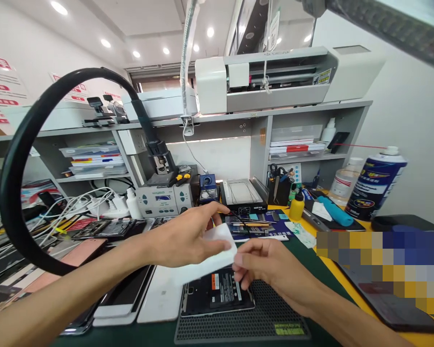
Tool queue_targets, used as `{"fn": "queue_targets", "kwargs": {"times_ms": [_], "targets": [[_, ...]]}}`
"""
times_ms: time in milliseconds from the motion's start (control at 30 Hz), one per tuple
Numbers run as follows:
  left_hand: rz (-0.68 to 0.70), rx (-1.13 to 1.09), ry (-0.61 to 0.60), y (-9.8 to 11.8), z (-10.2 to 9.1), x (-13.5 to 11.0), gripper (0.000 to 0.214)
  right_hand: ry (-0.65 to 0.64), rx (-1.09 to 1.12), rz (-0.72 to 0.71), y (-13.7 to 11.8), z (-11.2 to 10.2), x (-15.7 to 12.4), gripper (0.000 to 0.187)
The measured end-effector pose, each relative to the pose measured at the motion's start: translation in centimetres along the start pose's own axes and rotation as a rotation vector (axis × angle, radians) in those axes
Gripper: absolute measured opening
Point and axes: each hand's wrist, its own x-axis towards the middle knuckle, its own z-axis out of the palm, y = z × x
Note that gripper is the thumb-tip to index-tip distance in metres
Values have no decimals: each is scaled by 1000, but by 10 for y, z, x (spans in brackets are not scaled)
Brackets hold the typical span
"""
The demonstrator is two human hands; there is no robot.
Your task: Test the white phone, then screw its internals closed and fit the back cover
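My left hand (190,236) is closed on a thin white sheet or panel (204,266), its thumb lying on top. By its index fingertip is a slim dark tool (238,220); whether the fingers hold it I cannot tell. At the panel's right corner, my right hand (267,262) pinches the edge between thumb and fingers. Below both hands lies an opened device with its black battery (227,289) exposed, partly covered by the panel. It rests on a dark perforated mat (282,308). A white device cover (161,301) lies to the left.
Several phones and tablets (121,299) lie at left under a black curved hose (9,168). Behind stand a grey control station (162,200) and a tool holder (278,189). A yellow bottle (296,208) and a blue spray can (376,185) stand at right.
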Motion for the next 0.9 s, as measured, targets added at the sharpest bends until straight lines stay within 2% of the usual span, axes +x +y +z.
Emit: {"fn": "queue_targets", "kwargs": {"times_ms": [67,100,200,300,467,533,600,633,767,900], "targets": [[21,115,34,-7,6,-1,85,48,15,-15,0,-4,2,22],[46,196,46,-11,9,-2,88,63,18,-17,0,-6,3,22],[117,433,105,-21,19,-4,70,73,-7,-11,0,-11,6,22],[115,533,101,-26,22,-8,59,66,-120,0,0,-13,7,27],[63,387,-25,-26,21,-22,60,184,-437,-125,-6,-17,1,28],[51,292,-86,-26,24,-29,59,113,-628,-187,-10,-18,-5,46],[48,243,-120,-26,29,-33,58,-28,-832,-224,-12,-17,-9,64],[45,236,-123,-26,33,-34,59,-86,-909,-231,-13,-17,-10,67],[21,173,-127,-26,44,-31,57,-144,-1056,-242,-11,-16,-10,56],[31,107,-122,-28,52,-26,57,-156,-1159,-340,-6,-18,-8,53]]}}
